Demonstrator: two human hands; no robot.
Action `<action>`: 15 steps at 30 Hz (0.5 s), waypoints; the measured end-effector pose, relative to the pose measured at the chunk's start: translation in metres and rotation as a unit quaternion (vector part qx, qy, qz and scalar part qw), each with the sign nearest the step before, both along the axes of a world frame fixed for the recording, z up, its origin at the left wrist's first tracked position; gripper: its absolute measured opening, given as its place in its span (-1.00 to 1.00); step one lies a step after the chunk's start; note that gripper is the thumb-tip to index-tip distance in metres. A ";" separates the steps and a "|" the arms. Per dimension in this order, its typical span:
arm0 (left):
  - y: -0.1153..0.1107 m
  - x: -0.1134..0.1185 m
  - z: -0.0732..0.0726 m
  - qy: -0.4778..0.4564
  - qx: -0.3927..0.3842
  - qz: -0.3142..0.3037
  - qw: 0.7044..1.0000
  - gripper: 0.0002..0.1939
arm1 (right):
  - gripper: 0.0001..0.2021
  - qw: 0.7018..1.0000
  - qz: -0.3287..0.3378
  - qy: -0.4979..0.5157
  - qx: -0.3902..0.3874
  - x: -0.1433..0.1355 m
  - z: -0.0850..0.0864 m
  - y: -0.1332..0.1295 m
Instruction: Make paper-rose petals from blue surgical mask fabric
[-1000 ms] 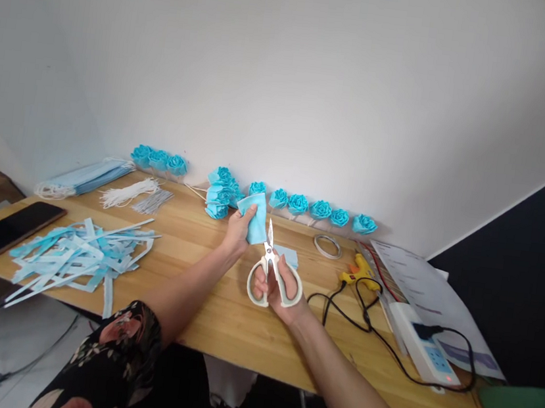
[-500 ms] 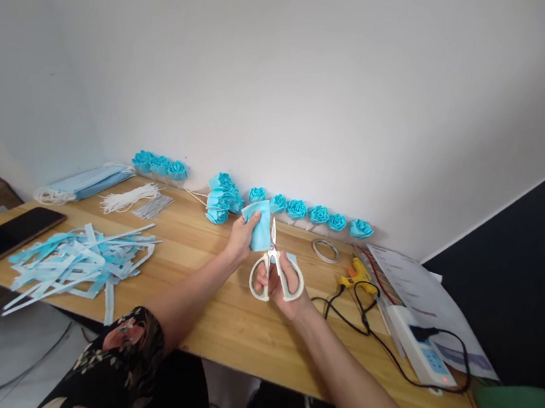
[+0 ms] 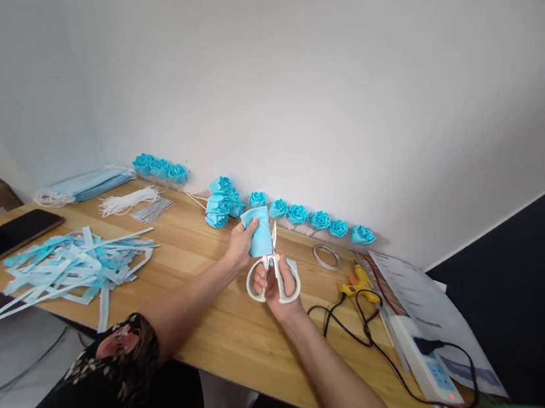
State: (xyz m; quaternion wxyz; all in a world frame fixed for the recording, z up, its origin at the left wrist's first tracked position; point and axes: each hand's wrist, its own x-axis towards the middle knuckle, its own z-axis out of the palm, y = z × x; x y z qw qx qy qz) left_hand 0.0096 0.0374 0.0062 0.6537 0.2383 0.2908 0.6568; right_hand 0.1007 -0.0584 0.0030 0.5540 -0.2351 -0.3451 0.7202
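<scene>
My left hand (image 3: 242, 242) pinches a light-blue piece of mask fabric (image 3: 262, 234) between thumb and fingers, holding it up over the table. In my right hand (image 3: 284, 291) is a pair of white-handled scissors (image 3: 273, 257), with thumb and fingers through the loops. The blades point away from me, along the right edge of the fabric; whether they touch it I cannot tell. Partly hidden behind my right hand, another pale-blue piece (image 3: 291, 265) lies on the wooden table (image 3: 219, 316). Blue fabric roses (image 3: 297, 214) stand in a row behind, near the wall.
To the left lie cut blue strips (image 3: 80, 266), a phone (image 3: 4, 242), stacked face masks (image 3: 86, 185), white ear loops (image 3: 128, 201) and thin wires (image 3: 152, 209). Bunched roses (image 3: 220, 204) sit mid-back. On the right are a wire coil (image 3: 326, 257), yellow glue gun (image 3: 360, 284), power strip (image 3: 426, 362) and papers (image 3: 418, 308).
The scissor handles have come slightly closer together, and the fabric has tilted and dropped a little. My view has shifted slightly; both hands keep their holds.
</scene>
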 end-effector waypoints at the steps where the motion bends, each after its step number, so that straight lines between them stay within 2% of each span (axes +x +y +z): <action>1: 0.000 0.000 0.000 0.000 0.003 0.001 1.000 -0.50 | -0.60 1.000 -0.002 0.004 -0.001 0.000 -0.002 -0.001; 15: -0.003 0.003 -0.003 0.011 0.006 -0.003 1.000 -0.54 | -0.62 0.999 -0.038 -0.032 -0.009 0.001 0.006 -0.008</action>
